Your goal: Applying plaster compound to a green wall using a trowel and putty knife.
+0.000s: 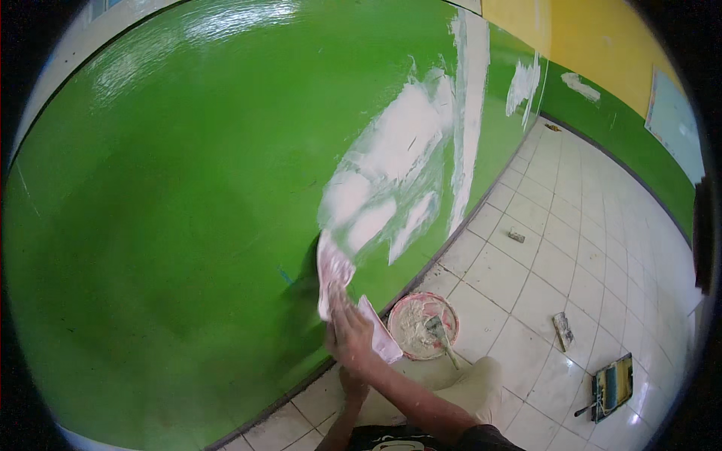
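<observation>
My right hand (350, 334) grips a flat pinkish-white putty spreader (332, 272), its blade against the green wall (188, 225) at the lower end of a white putty patch (395, 143). Below it, my left hand (354, 385) is mostly hidden behind my right wrist. A second flat spreader (382, 334), pale pink, sticks out from there beside my right hand and appears to be held by the left one. On the floor just right of it stands a round red-rimmed tub (455, 312) of beige putty, with a scraper (442, 335) leaning in it.
White tiles (541, 248) cover the floor, meeting the wall along a dark edge. A paint tray (613, 385) lies at the lower right, with small blocks (562, 331) farther off. More putty streaks (523, 86) mark the far wall. My bent leg (481, 387) is close to the tub.
</observation>
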Tool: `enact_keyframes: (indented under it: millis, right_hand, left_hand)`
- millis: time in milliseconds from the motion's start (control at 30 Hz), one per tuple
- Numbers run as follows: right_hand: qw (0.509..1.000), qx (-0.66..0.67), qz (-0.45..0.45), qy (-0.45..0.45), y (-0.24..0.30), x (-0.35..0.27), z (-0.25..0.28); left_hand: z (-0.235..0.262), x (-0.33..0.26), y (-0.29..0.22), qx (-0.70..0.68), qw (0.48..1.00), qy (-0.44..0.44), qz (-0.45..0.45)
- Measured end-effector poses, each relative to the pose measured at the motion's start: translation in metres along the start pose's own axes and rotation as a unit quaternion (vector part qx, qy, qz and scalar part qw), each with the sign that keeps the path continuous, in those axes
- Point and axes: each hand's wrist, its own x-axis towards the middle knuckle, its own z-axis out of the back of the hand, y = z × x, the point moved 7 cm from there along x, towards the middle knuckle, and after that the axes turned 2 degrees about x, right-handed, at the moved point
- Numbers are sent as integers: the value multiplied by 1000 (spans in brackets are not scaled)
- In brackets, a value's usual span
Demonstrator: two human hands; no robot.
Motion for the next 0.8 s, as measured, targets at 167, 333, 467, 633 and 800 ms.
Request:
enact_keyframes:
  millis: [167,333,467,633,800]
  right_hand:
    - [995,32,-95,27,-22,5,43]
    - [982,-73,20,-174,-55,78,68]
    - [993,-67,61,-74,-28,54,19]
    - [994,2,100,47,29,-9,19]
    - [993,-51,-67,-80,-34,13,71]
  left_hand:
    - [12,10,-40,-20,989,-89,-117]
    - [2,-2,-2,-111,990,13,86]
    - [-12,-2,-3,-99,979,99,151]
    - [0,5,-30,-18,994,-34,-98]
    - [6,7,-26,10,995,-48,-88]
